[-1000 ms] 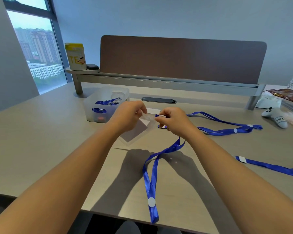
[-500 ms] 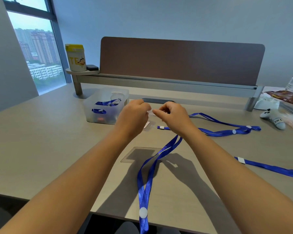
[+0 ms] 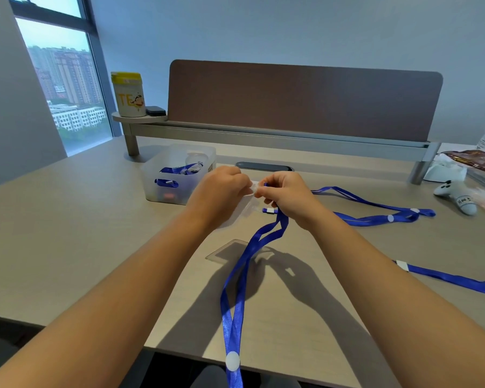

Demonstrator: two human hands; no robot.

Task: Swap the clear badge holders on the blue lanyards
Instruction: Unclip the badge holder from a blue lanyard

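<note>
Hands: both are meeting at the centre of the frame, raised above the desk (image 3: 67,233), fingertips nearly touching.
Left hand (image 3: 221,191): is curling shut and pinching the top edge of a clear holder (image 3: 242,207), which is hanging down and to the right of it.
Right hand (image 3: 287,196): is pinching the clip end of a lanyard (image 3: 237,289) against that holder's top; whether the clip is through the slot is hard to tell, since the fingers are covering it.
Lanyard: is dropping from the right hand as a double blue strap, running down the middle of the frame and hanging over the desk's near edge.
Second holder (image 3: 230,252): is lying flat on the desk just below the hands, partly under the strap.
Second lanyard (image 3: 375,211): is lying on the desk right of centre, behind the right wrist.
Third lanyard (image 3: 454,280): is lying at the right edge, well apart from the hands.
Bin (image 3: 177,172): is sitting left of the hands, holding more blue straps.
Controller (image 3: 457,197): is resting at the far right.
</note>
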